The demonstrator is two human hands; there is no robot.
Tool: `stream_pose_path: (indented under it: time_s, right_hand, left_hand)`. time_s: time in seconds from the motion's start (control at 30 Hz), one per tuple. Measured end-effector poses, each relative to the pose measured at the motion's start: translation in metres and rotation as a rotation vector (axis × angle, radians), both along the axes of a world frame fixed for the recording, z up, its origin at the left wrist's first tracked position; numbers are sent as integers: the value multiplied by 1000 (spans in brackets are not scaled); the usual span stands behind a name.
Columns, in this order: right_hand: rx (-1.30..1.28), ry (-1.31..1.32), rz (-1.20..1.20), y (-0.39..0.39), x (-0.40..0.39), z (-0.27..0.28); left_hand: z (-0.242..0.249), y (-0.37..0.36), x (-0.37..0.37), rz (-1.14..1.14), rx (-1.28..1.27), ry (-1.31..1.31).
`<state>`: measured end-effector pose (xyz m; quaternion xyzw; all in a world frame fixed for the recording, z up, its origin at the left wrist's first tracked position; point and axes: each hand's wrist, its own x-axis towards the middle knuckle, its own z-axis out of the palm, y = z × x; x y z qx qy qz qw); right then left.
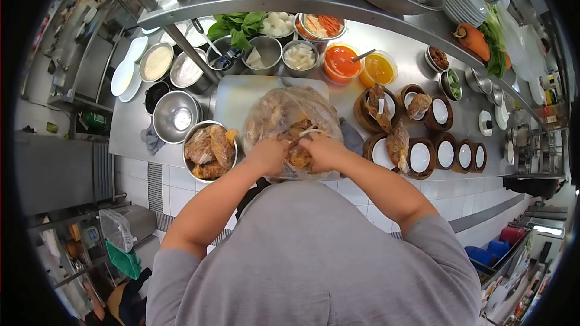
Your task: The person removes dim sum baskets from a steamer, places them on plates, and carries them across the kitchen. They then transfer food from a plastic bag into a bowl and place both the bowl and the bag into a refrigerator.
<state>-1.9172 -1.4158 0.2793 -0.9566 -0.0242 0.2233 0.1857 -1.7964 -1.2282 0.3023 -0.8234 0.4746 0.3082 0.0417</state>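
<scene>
A large clear plastic bag (266, 108) filled with brownish food pieces rests on a white cutting board (232, 93) at the counter's front. My left hand (269, 156) has its fingers closed on the left side of the bag's opening. On the right side, my right hand (321, 150) is closed on the plastic near a pale strip. Orange-brown food shows between the two hands. Just left of the bag stands a steel bowl (238, 156) holding similar wrapped brown pieces (202, 148). The fingertips are partly hidden by plastic.
Empty steel bowls (175, 116) stand at the left. Behind the board are a red sauce tub (342, 63), a yellow sauce tub (379, 69) and leafy greens (238, 26). Round steamers with white dishes (420, 157) line the right. A metal shelf (290, 1) crosses above. A person's arm shows lower left.
</scene>
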Motion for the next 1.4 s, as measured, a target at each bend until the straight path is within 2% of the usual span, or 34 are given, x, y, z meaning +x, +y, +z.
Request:
stream_pose_path:
  time_s: [0.03,0.07,0.13,0.2,0.23,0.3,0.37,0.4,0.43,0.47,0.5,0.57,0.63,0.67,0.73,0.77,0.8,0.87,0.9,0.93,0.97,1.0,1.03,1.07,1.1,1.13,1.17,1.2,1.27,1.33,1.4]
  right_hand:
    - [121,20,-89,-5,-1,5]
    - [126,19,-83,-9,-4,6]
    - [201,-94,-178,-14,-10,7]
    - [122,-200,-180,-3,-24,-9]
    - [42,-303,-183,3,-28,-18]
    - [47,-289,-187,10,-21,-36]
    - [46,-281,-199,8,-14,-33]
    - [153,-216,-245,3,-11,-21]
    - [257,-150,-290,-3,-10,-11]
    - [257,-152,-288,-6,-13,-7]
    - [296,-187,-334,-8,-18,-3]
    - [343,-220,-385,-16,-27,-6]
    - [352,-446,-461,-22,-38,-14]
    - [356,-440,-461,-20,-40,-17]
    - [674,-568,-715,-19,-40,-25]
    - [752,-509,-836,-19,-38,-42]
    - [754,-509,-837,-17,-34,-39]
    - [1107,-562,-1136,-12,-19,-33]
    - [1285,-530,-1177,-12,-11,-30]
    - [1286,-529,-1176,-14,-5,-26]
    - [1408,-485,-1243,-16,1,-21]
    - [1530,-440,-1307,-18,7,-14]
    - [1543,-429,-1353,-18,10,1]
    - [1542,-434,-1351,-21,12,2]
    - [1647,-455,-1350,-26,14,1]
    - [1753,-471,-1346,-29,14,-2]
    - [1752,-474,-1344,-32,12,-4]
    - [1795,-458,-1337,-35,9,-4]
    - [1839,-449,-1325,-40,4,-4]
    - [1951,-427,-1348,-37,-7,2]
    - [1926,-441,-1344,-38,-19,-6]
  left_hand:
    - [1,4,7,32,-44,77]
    - [2,8,11,65,-89,156]
    - [3,13,16,135,-98,150]
    - [-2,16,13,210,-109,147]
    - [-7,18,5,188,-124,63]
    - [-10,17,-12,168,-136,-27]
    - [-8,9,-26,168,-25,-170]
    - [-3,9,-23,166,-23,-174]
    - [6,8,-17,214,-11,-39]
    - [11,9,-12,265,2,97]
    - [12,15,-7,265,2,95]
    - [13,29,3,301,-195,131]
    - [39,32,5,343,-197,186]
    - [49,32,6,389,-209,237]
    - [36,28,18,464,-140,279]
    - [29,27,21,534,-71,323]
    - [31,22,18,534,-70,323]
    - [33,10,8,480,-229,6]
    - [24,6,9,482,-227,7]
    - [13,0,15,436,-363,-140]
    - [4,-5,22,386,-499,-288]
    - [6,-11,28,385,-500,-292]
    - [8,-17,34,342,-489,-277]
    - [11,-22,38,297,-480,-261]
    - [5,-25,40,294,-484,-262]
    - [-6,-27,41,261,-498,-370]
    - [-17,-29,43,229,-511,-480]
    - [-19,-34,46,228,-514,-483]
    - [-21,-48,57,398,-407,-340]
    - [-19,-51,68,395,-378,-309]
    - [-19,-49,70,402,-343,-277]
